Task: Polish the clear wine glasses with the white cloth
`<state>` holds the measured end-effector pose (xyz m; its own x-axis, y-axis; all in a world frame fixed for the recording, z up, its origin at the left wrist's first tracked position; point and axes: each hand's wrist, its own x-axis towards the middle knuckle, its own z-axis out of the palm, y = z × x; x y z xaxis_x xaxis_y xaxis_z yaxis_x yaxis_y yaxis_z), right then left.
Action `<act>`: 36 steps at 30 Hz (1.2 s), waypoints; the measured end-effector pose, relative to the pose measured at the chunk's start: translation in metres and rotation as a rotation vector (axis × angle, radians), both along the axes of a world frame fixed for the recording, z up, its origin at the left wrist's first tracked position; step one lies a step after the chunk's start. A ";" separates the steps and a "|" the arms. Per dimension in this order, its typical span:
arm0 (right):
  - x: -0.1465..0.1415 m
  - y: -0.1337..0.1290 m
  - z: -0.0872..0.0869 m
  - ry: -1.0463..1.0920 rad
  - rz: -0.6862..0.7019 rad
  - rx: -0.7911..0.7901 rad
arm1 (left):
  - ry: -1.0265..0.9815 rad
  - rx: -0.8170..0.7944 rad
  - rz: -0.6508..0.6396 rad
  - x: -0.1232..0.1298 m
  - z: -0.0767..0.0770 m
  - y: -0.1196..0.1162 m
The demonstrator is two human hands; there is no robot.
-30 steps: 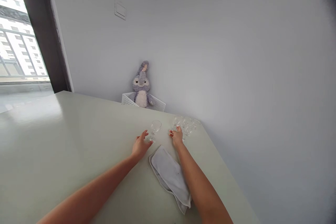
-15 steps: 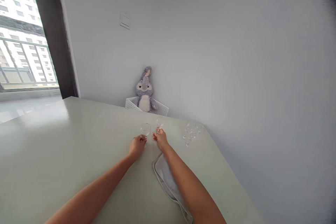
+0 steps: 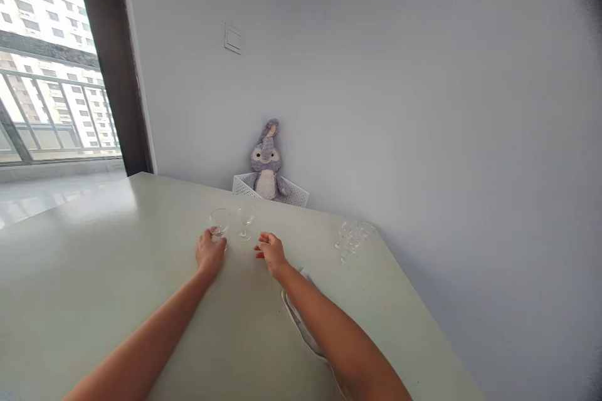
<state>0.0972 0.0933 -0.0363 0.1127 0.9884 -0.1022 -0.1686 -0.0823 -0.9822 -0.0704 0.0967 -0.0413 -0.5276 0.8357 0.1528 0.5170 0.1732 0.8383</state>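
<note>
My left hand (image 3: 211, 253) has its fingers around the lower part of a clear stemmed glass (image 3: 219, 218), which stands upright on the pale table (image 3: 188, 338). Just right of it, a second stemmed glass (image 3: 245, 216) stands on its base, touched by neither hand. My right hand (image 3: 271, 253) is beside that second glass, fingers apart and nothing between them. Under my right forearm lies a grey cloth (image 3: 301, 326), partly hidden by the arm.
Several clear glasses (image 3: 348, 233) are grouped near the table's right edge. A purple plush toy (image 3: 266, 166) sits in a white perforated basket (image 3: 296, 195) behind the table's far edge, against the wall. A window is at the left.
My left hand and its glass have moved left. The second glass now stands farther left, released by my right hand, whose fingers have opened. The view has shifted slightly.
</note>
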 end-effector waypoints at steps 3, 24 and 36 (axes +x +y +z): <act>0.045 -0.033 0.009 0.018 -0.039 0.020 | -0.079 0.192 0.220 0.009 0.005 -0.028; 0.272 -0.045 -0.002 0.269 -0.820 0.031 | -0.291 0.025 -0.419 0.050 -0.018 0.060; 0.265 0.007 -0.003 0.245 -0.761 0.140 | -0.160 0.036 -0.699 0.062 -0.025 0.004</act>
<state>0.3624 0.1007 -0.0398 0.7496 0.6554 -0.0924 -0.3405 0.2622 -0.9029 -0.0088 0.1012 -0.0665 0.1111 0.9821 0.1522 0.3676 -0.1829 0.9118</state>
